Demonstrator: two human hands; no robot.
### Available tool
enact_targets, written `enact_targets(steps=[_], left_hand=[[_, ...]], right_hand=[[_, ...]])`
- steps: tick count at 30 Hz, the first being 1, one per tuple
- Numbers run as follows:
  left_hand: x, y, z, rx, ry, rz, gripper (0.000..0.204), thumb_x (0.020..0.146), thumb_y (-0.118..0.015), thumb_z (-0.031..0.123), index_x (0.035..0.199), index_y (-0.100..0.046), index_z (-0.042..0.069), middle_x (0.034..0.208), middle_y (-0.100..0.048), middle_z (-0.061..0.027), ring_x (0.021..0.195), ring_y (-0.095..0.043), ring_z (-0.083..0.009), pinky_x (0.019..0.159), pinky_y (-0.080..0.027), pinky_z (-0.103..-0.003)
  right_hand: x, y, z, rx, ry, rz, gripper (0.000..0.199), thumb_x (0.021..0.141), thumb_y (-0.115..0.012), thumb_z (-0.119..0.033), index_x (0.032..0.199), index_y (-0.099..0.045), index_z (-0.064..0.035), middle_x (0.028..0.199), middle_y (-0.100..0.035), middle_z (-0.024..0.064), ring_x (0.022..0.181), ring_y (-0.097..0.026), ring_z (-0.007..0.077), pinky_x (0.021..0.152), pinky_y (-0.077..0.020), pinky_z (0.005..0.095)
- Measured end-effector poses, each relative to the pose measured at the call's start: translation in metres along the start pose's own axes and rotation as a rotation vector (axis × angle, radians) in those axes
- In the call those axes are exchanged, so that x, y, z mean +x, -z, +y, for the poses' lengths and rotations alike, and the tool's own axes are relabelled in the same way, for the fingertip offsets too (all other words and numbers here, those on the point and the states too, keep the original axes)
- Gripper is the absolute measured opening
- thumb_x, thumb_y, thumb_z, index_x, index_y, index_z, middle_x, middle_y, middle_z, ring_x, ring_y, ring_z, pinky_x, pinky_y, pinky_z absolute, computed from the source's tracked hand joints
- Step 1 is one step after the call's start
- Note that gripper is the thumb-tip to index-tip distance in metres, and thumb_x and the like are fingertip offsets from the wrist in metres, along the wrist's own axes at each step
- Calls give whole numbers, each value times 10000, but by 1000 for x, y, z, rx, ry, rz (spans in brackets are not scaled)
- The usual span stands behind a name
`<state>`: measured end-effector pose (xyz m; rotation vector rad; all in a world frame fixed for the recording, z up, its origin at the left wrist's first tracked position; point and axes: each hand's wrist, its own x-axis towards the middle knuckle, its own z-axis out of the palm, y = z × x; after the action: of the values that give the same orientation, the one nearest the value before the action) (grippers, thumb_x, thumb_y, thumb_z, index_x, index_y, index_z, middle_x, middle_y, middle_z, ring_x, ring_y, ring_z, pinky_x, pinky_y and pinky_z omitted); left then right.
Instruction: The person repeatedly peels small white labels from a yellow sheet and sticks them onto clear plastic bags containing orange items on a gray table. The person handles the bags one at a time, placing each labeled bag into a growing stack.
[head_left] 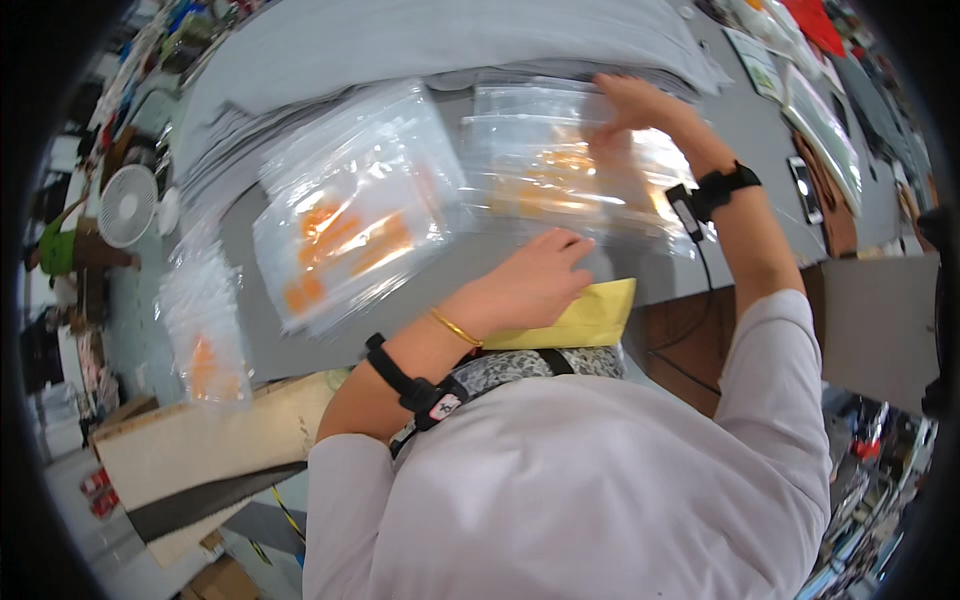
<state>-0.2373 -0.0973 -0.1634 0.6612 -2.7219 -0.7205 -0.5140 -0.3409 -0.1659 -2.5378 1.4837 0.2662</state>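
Two groups of clear plastic bags lie side by side on the grey table. My right hand (640, 105) reaches over the top edge of the right-hand bags (545, 165), fingers apart and slightly blurred. Orange and yellow print shows on these bags, under strong glare. My left hand (530, 285) is near the table's front edge, below the same bags, its fingers loosely bent and apart. Under that hand and out past it extends a flat yellow piece (605, 312) at my lap; its kind is unclear. The left-hand bags (350, 225) lie untouched, with orange print.
Folded grey cloth (450, 45) spans the table's far side. A narrow bundle of clear bags (205, 325) hangs at the left edge. To the right lie a phone (803, 188) and clear-wrapped packets (822, 135). A cable (708, 280) drops from my right wrist device. A white fan (128, 205) stands left.
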Motion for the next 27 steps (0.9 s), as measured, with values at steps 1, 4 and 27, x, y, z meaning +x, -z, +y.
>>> enact_targets(steps=[1, 4, 27], left_hand=[[1, -5, -1, 1, 22, 11, 187, 926, -692, 141, 1035, -708, -10, 1495, -543, -246, 1390, -469, -405, 1153, -425, -497], [-2, -19, -4, 2, 24, 22, 213, 877, -707, 146, 1024, -734, -5, 1469, -536, -261, 1375, -457, -421, 1151, -412, -510], [-292, 18, 73, -350, 531, 658, 178, 1053, -594, 252, 1000, -566, 85, 654, -575, -155, 616, -598, -390, 567, -450, -480]], right_hand=[[8, -1, 5, 78, 19, -51, 986, 680, -921, -530, 1413, -545, 13, 1396, -604, 265, 1309, -573, 426, 1098, -461, 496], [29, -12, 8, 86, 76, -114, 783, 753, -894, -416, 1306, -609, 60, 1294, -679, 255, 1186, -652, 415, 1019, -511, 487], [139, 201, -590, 926, 839, -117, 527, 854, -835, -174, 1306, -640, 14, 1090, -736, 71, 986, -688, 128, 900, -540, 306]])
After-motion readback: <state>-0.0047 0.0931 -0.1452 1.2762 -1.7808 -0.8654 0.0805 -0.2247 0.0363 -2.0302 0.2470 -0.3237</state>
